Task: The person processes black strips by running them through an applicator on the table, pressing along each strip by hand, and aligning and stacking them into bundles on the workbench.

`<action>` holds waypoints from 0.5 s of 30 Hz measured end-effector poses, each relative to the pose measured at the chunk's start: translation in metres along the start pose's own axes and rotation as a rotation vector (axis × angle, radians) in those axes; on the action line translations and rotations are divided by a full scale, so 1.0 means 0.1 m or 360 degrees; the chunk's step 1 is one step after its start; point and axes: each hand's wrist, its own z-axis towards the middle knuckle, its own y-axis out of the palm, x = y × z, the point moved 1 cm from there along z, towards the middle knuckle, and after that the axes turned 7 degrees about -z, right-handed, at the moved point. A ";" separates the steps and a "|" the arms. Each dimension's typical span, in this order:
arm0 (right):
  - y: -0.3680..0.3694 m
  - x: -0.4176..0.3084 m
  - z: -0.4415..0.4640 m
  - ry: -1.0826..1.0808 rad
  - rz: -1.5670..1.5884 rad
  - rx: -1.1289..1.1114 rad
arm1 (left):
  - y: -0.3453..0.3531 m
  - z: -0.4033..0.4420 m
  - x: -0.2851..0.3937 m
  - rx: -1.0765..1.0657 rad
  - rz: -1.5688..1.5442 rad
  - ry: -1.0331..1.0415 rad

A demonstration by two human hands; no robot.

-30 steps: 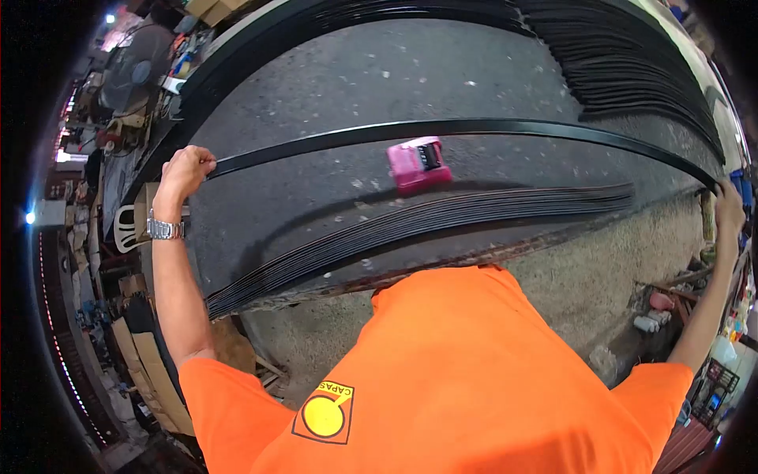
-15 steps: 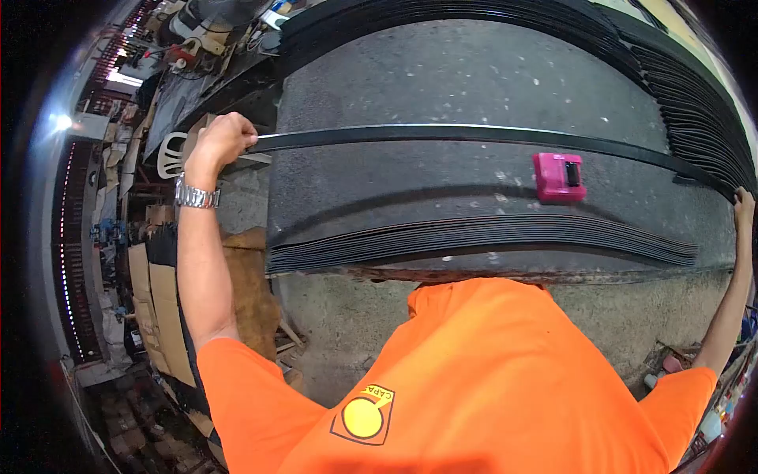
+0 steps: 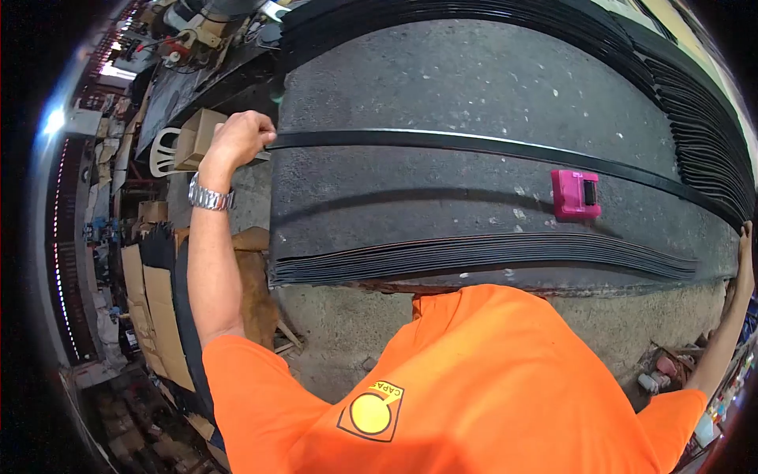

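Note:
A long, thin black strip [image 3: 474,144] stretches across the dark grey table, raised above it, with a shadow below. Its left end is pinched in the fingers of my left hand [image 3: 239,141], just past the table's left edge; a metal watch is on that wrist. My right hand [image 3: 745,235], at the far right of the view, has its fingers closed on the strip's other end. A small pink case with a black insert [image 3: 575,195] sits on the table below the strip. Nearer to me, a stack of similar black strips [image 3: 474,254] lies along the table's front edge.
More black strips [image 3: 474,9] are piled along the table's far edge, with a thick folded-looking stack [image 3: 707,130] at the right. Left of the table are a cardboard box [image 3: 196,138], a white plastic chair [image 3: 163,152] and leaning cardboard sheets [image 3: 162,316].
My left hand has moved slightly right, toward the table's edge, and my right hand sits a little lower in view. Both still hold the strip. The whole view has shifted slightly.

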 end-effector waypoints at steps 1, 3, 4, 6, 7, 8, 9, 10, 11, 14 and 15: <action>0.01 0.04 -0.05 -0.0013 -0.0048 0.0054 | 0.05 0.00 -0.01 0.0107 0.0041 0.0092; 0.71 0.28 0.09 0.0141 0.0039 0.0110 | 0.20 0.02 -0.12 0.0264 0.0026 0.0153; 1.00 0.40 0.13 0.0227 0.0077 0.0141 | 0.30 0.06 -0.20 0.0327 -0.0023 0.0165; 0.65 0.19 -0.09 0.0355 0.0143 -0.0140 | 0.41 0.01 -0.20 0.0417 -0.0274 -0.0069; 0.75 0.18 -0.10 0.0391 0.0326 -0.0134 | 0.45 -0.01 -0.22 0.0504 -0.0330 -0.0095; 0.61 0.03 -0.17 0.0493 0.0487 -0.0229 | 0.49 0.00 -0.30 0.0591 -0.0384 -0.0126; 0.98 0.14 -0.04 0.0274 0.0668 -0.0009 | 0.58 0.05 -0.49 0.0611 -0.0482 -0.0152; 1.00 0.05 0.00 0.0313 0.0675 -0.0034 | 0.70 0.12 -0.73 0.0629 -0.0577 -0.0187; 0.96 -0.08 0.02 0.0404 0.0677 -0.0021 | 0.81 0.20 -1.00 0.0615 -0.1053 -0.0358; 1.32 -0.28 0.39 0.0563 0.1627 -0.0078 | 0.85 0.26 -1.25 0.0628 -0.2399 -0.0724; 1.10 -0.52 0.35 0.0716 0.2063 -0.0166 | 0.93 0.33 -1.43 0.0806 -0.2588 -0.0744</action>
